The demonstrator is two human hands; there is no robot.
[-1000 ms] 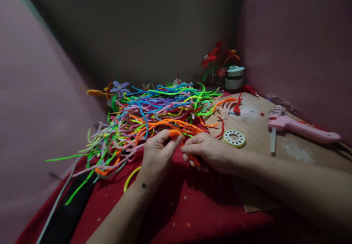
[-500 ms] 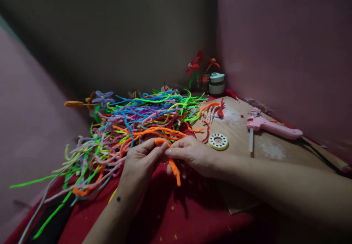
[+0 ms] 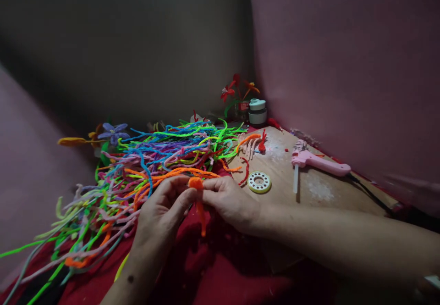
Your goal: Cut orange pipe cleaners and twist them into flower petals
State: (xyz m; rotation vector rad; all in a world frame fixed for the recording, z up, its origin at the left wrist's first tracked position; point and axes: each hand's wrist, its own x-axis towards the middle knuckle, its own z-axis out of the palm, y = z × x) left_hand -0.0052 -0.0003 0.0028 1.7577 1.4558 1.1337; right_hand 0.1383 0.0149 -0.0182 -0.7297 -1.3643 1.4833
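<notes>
Between my two hands is a short orange pipe cleaner piece (image 3: 196, 184), bunched at its top, with its lower end hanging toward the red cloth (image 3: 206, 273). My left hand (image 3: 172, 202) pinches it from the left with thumb and fingers. From the right, my right hand (image 3: 228, 199) grips the same piece, its fingertips close to my left thumb. Behind both hands lies a large heap of multicoloured pipe cleaners (image 3: 172, 151), with long orange strands nearest to my fingers.
On the brown board (image 3: 278, 181) at the right lie a pink glue gun (image 3: 319, 162) with a cord and a round white disc with holes (image 3: 259, 182). Behind stand a lidded jar (image 3: 257, 112), red flowers (image 3: 227, 92) and a purple flower (image 3: 113, 133).
The view has shifted, so the surroundings appear further left. The orange piece is turned between my fingers, its top now a bunched loop and its tail hanging more upright.
</notes>
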